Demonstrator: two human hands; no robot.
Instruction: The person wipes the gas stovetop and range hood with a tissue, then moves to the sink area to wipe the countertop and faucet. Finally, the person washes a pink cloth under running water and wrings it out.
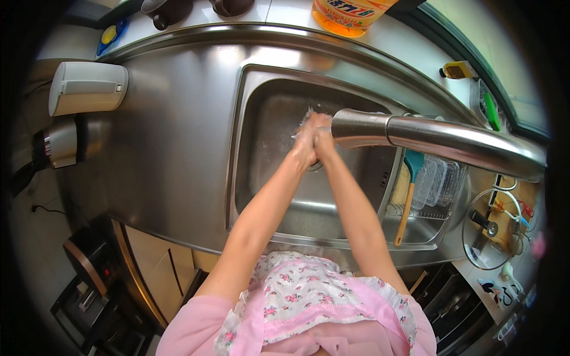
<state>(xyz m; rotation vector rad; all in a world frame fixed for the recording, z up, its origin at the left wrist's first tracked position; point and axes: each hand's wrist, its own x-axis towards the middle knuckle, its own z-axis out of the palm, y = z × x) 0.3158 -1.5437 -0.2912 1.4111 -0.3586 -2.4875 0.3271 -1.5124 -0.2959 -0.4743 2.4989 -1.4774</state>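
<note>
My left hand (304,139) and my right hand (322,129) are pressed together under the mouth of a metal faucet (356,128), over a stainless steel sink basin (267,178). Water splashes off them. Both hands are blurred and overlap, so their fingers cannot be made out, nor whether anything lies between the palms. Just below the hands, the drain (315,166) shows in part.
Right of the basin, a rack (438,215) holds clear plastic containers (429,182) and a teal spatula (413,164) with a wooden handle. A bottle of orange liquid (345,18) stands behind the sink. A white container (89,88) is at the left, a glass lid (465,240) at the right.
</note>
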